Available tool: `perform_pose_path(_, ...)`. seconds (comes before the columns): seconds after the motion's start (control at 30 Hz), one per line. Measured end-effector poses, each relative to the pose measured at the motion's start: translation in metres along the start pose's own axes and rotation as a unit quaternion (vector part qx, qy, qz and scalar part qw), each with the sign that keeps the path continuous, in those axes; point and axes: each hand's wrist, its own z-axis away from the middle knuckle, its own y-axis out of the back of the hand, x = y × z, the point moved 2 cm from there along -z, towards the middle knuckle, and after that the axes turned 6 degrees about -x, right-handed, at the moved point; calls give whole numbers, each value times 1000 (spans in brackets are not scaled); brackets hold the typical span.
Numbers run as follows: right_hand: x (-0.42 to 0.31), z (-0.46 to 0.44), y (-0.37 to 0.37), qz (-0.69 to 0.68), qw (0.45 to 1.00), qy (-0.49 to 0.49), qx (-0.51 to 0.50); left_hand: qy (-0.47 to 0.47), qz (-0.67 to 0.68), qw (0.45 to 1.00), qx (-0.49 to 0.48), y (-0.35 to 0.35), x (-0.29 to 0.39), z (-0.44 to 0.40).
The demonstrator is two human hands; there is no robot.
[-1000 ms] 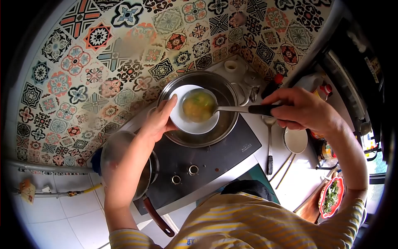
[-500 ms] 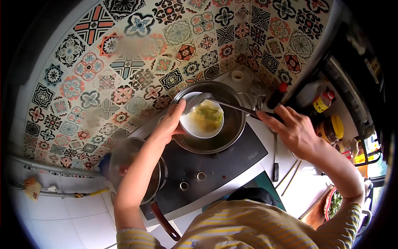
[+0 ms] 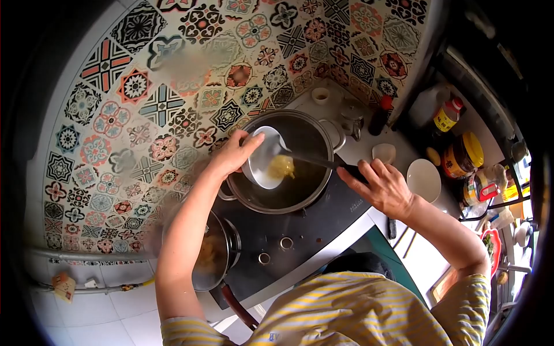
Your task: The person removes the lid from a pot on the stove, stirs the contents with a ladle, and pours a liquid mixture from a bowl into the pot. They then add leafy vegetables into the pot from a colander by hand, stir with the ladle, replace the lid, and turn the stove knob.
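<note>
My left hand is closed on the side of a white bowl, which is tipped over a large steel pot. Soft yellow food, perhaps egg, sits at the bowl's lower lip. My right hand grips the dark handle of a ladle. The ladle's metal head reaches into the bowl beside the food and is blurred. Dark liquid shows inside the pot below.
A lidded pan with a reddish-brown handle stands on the black cooktop at left. An empty white bowl, a dark bottle with a red cap and several jars are at right. Chopsticks lie near the counter edge.
The bowl has tilted from nearly level to steeply tipped over the pot. Most of its liquid and greens are gone from view. The camera view has shifted slightly.
</note>
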Motion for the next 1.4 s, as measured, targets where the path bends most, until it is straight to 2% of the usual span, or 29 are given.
perform_pose_path(0.07, 2, 9, 2, -8, 1000, -3, -27, -10, -123, 992, 40, 0, -7, -14)
perform_pose_path(0.17, 7, 10, 17, 3, 999, -7, -52, -47, -254, 960, 111, -11, 29, 14)
perform_pose_path(0.23, 11, 6, 25, 13, 997, -6, -78, -154, -334, 913, 178, -22, 29, 21)
perform_pose_path(0.3, 15, -2, 34, -14, 990, -5, -138, -207, -396, 867, 222, -29, 29, 29)
perform_pose_path(0.33, 17, -9, 38, -24, 987, -1, -157, -226, -392, 861, 233, -30, 28, 34)
perform_pose_path(0.37, 18, -16, 44, -33, 984, 3, -175, -233, -367, 866, 247, -28, 26, 37)
perform_pose_path(0.4, 18, -27, 54, -56, 961, -16, -269, -239, -343, 870, 261, -25, 24, 41)
perform_pose_path(0.57, 11, -65, 31, -65, 943, 95, -311, -249, -186, 894, 323, -11, 12, 65)
perform_pose_path(0.63, 2, -76, 13, -86, 934, 113, -327, -182, -55, 933, 306, -7, -3, 70)
perform_pose_path(0.7, -8, -86, 2, -90, 938, 102, -319, -161, 93, 943, 277, -5, -19, 70)
perform_pose_path(0.8, -22, -92, -21, -73, 951, 92, -286, -166, 122, 932, 297, -8, -29, 77)
perform_pose_path(1.0, -8, -98, -32, -17, 941, -8, -337, -181, 231, 911, 290, -10, -37, 94)
perform_pose_path(1.1, 11, -100, -19, -110, 899, -78, -416, -188, 310, 890, 277, -12, -36, 100)
perform_pose_path(1.13, 19, -99, -18, -137, 912, -71, -381, -182, 318, 888, 277, -10, -37, 100)
perform_pose_path(1.23, 29, -116, -16, -309, 810, -91, -490, -159, 391, 871, 252, -10, -39, 101)
perform_pose_path(1.27, 27, -121, -15, -391, 744, -169, -515, -152, 392, 870, 256, -9, -39, 102)
perform_pose_path(1.37, 20, -113, -62, -553, 630, -255, -483, -132, 393, 871, 263, -9, -41, 104)
perform_pose_path(1.4, 15, -112, -66, -558, 623, -283, -468, -129, 392, 872, 265, -8, -46, 102)
